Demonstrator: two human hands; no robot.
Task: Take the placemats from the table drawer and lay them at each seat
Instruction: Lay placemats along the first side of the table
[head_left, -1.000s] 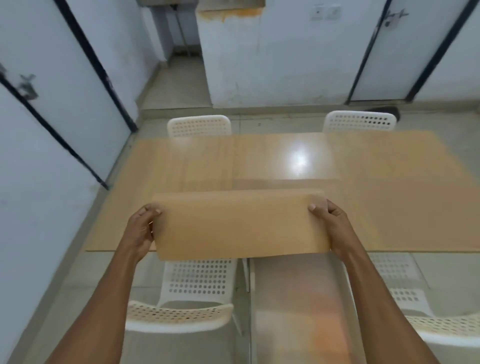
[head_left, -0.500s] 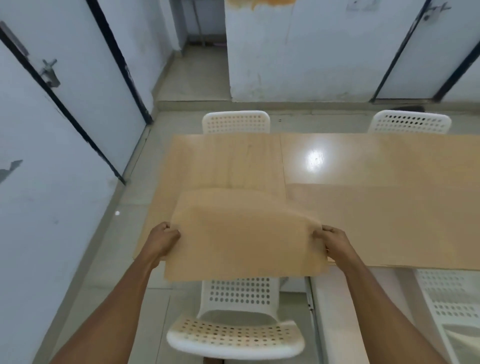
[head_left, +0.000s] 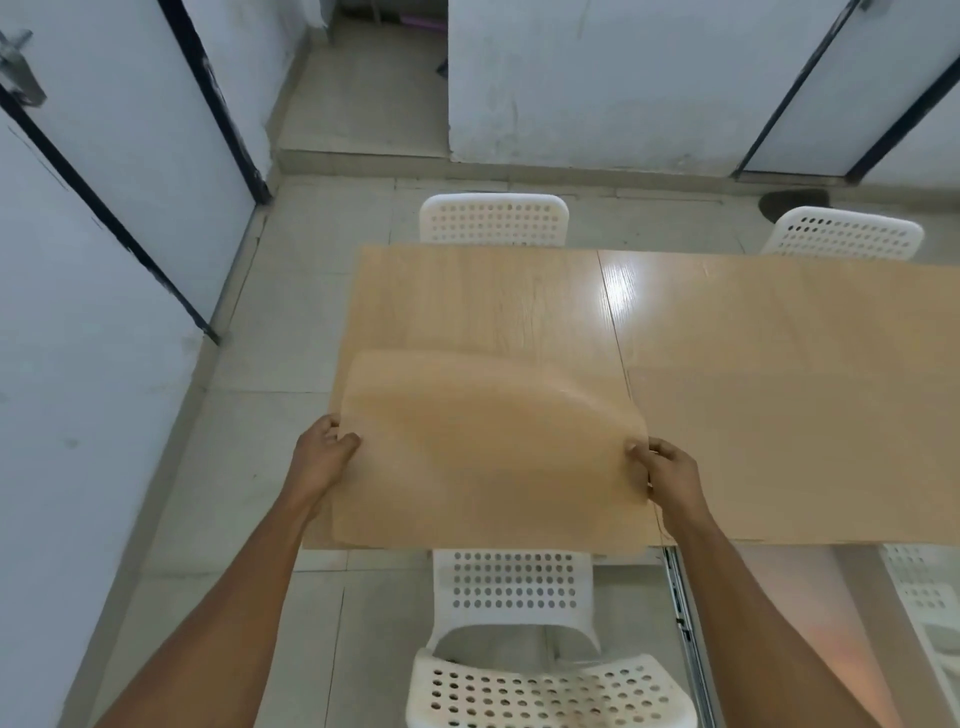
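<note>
Over table, both hands grip bowed tan placemat.

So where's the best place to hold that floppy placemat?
By its two short ends, one from each side, as the left hand and right hand do now. The placemat is thin and wide; its far edge bows upward, so a one-sided hold would likely let it droop.

We see a light wooden table with a seam down its top. One tan placemat lies flat on its right part. Another placemat bows over the near left corner, its front edge overhanging.
</note>
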